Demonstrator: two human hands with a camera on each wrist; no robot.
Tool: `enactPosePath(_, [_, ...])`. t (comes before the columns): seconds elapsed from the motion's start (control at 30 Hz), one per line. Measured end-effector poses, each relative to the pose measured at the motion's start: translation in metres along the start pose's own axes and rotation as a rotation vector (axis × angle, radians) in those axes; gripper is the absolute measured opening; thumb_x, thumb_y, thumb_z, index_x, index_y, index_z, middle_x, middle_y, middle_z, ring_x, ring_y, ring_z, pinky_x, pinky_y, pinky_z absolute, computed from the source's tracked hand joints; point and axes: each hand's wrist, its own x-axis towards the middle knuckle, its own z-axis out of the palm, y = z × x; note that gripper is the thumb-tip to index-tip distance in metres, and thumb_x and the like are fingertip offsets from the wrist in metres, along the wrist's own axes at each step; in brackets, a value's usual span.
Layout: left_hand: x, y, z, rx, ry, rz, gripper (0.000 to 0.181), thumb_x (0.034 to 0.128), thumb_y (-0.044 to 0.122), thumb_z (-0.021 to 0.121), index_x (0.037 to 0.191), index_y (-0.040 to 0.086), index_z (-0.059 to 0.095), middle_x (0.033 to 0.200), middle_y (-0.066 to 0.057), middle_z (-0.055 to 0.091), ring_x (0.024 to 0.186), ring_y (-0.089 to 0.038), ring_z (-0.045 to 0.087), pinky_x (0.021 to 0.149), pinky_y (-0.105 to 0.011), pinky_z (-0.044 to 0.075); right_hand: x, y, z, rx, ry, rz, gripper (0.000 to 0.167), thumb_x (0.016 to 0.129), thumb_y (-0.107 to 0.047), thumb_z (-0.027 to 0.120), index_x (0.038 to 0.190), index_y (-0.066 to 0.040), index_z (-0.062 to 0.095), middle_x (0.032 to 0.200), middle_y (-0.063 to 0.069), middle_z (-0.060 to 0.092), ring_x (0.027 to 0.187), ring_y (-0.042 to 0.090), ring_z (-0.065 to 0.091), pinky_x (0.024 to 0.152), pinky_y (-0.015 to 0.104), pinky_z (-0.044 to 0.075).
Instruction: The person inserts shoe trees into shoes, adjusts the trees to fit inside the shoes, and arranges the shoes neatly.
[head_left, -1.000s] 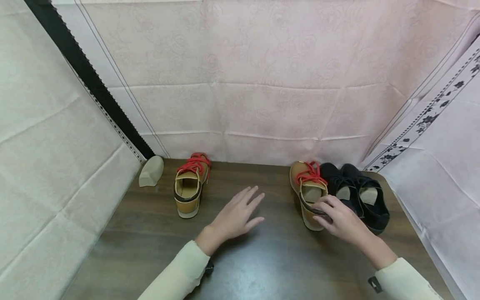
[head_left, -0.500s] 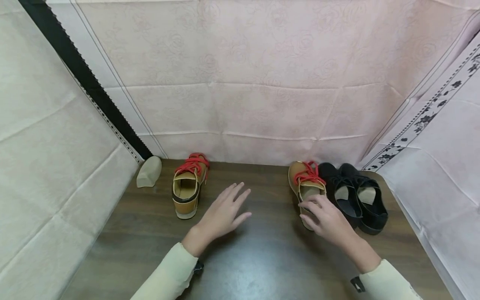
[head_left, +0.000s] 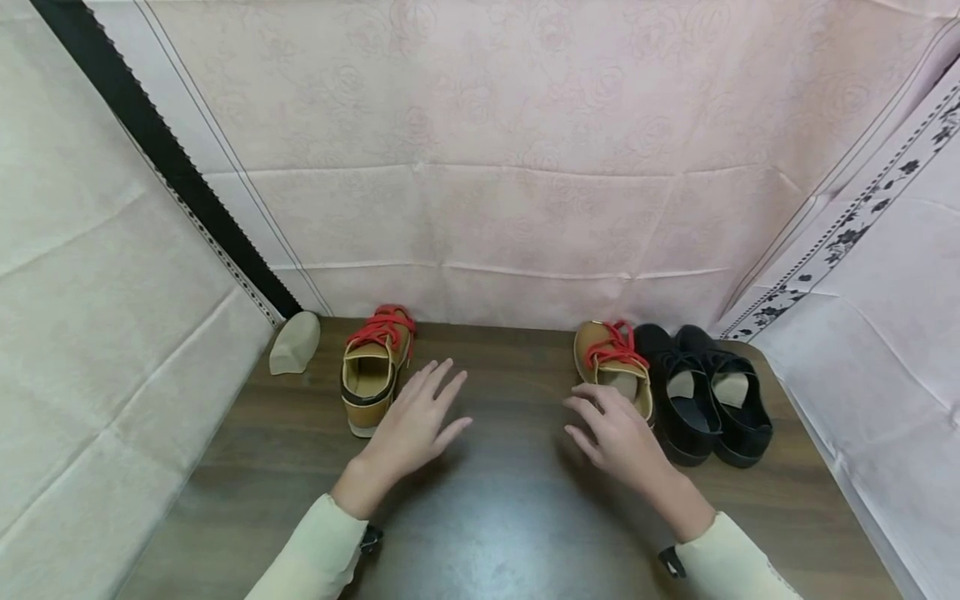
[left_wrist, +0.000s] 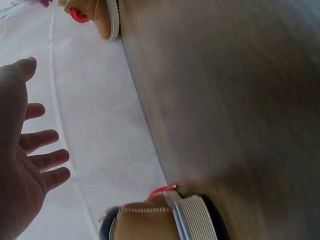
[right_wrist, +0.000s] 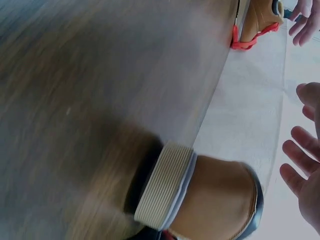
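Observation:
My left hand [head_left: 408,429], fingers spread and nothing in it, hovers just right of a tan shoe with red laces [head_left: 365,414], covering part of its side in the head view. In the left wrist view that shoe [left_wrist: 145,222] lies below and apart from the hand [left_wrist: 25,150]. Over the heel of the other tan, red-laced shoe [head_left: 588,343] floats my right hand [head_left: 618,433], fingers loosely bent and holding nothing. The right wrist view shows a gap between that shoe's heel [right_wrist: 215,195] and the fingers. A pale insert sits inside this right shoe.
Two black shoes [head_left: 686,429] stand against the right tan shoe, pale inserts inside them. A loose off-white block [head_left: 295,343], rounded at one end, lies in the back left corner. Cloth-covered walls [head_left: 487,217] bound the brown wooden surface [head_left: 510,517] at back and sides.
Both hands have moved left. The left hand came closer to the left tan shoe; the right hand left the right tan shoe's heel rim. The shoes stay in place.

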Motion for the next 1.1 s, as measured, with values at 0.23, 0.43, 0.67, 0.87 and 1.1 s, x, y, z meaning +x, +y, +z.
enactPosePath(0.23, [-0.009, -0.013, -0.007, 0.020, 0.021, -0.037, 0.067, 0.0994, 0.048, 0.065, 0.151, 0.009, 0.052, 0.156, -0.022, 0.047, 0.144, -0.043, 0.045, 0.118, -0.057, 0.038, 0.005, -0.007, 0.013, -0.016, -0.005, -0.021, 0.046, 0.086, -0.026, 0.084, 0.126, -0.010, 0.068, 0.137, 0.014, 0.061, 0.123, 0.032, 0.061, 0.101, 0.051, 0.053])
enactPosePath(0.43, [-0.019, -0.026, -0.011, 0.044, 0.061, -0.064, 0.066, 0.0979, 0.045, 0.069, 0.149, 0.006, 0.053, 0.152, -0.025, 0.050, 0.141, -0.045, 0.048, 0.117, -0.057, 0.039, 0.011, -0.014, 0.023, -0.021, 0.015, -0.054, 0.051, 0.083, -0.027, 0.085, 0.127, -0.009, 0.067, 0.142, 0.017, 0.059, 0.128, 0.033, 0.059, 0.106, 0.053, 0.050])
enactPosePath(0.67, [-0.028, -0.043, -0.013, 0.079, 0.100, -0.091, 0.065, 0.0957, 0.042, 0.073, 0.145, 0.004, 0.056, 0.145, -0.028, 0.054, 0.134, -0.048, 0.052, 0.112, -0.059, 0.044, 0.017, -0.019, 0.036, -0.042, 0.000, -0.079, 0.052, 0.086, -0.032, 0.083, 0.130, -0.009, 0.066, 0.147, 0.019, 0.056, 0.132, 0.035, 0.058, 0.108, 0.053, 0.049])
enactPosePath(0.87, [-0.038, -0.058, -0.012, 0.094, 0.107, -0.123, 0.062, 0.0937, 0.039, 0.076, 0.141, 0.001, 0.059, 0.138, -0.029, 0.058, 0.130, -0.049, 0.055, 0.108, -0.061, 0.046, 0.020, -0.019, 0.048, -0.055, 0.010, -0.084, 0.052, 0.087, -0.034, 0.082, 0.130, -0.009, 0.066, 0.148, 0.019, 0.055, 0.132, 0.036, 0.057, 0.109, 0.052, 0.048])
enactPosePath(1.1, [-0.049, -0.071, -0.007, 0.109, 0.171, -0.104, 0.057, 0.0903, 0.033, 0.080, 0.132, -0.001, 0.063, 0.130, -0.030, 0.060, 0.122, -0.048, 0.058, 0.099, -0.060, 0.051, 0.023, -0.023, 0.060, -0.051, -0.010, -0.086, 0.054, 0.089, -0.038, 0.079, 0.133, -0.010, 0.064, 0.151, 0.018, 0.052, 0.134, 0.034, 0.055, 0.111, 0.052, 0.047])
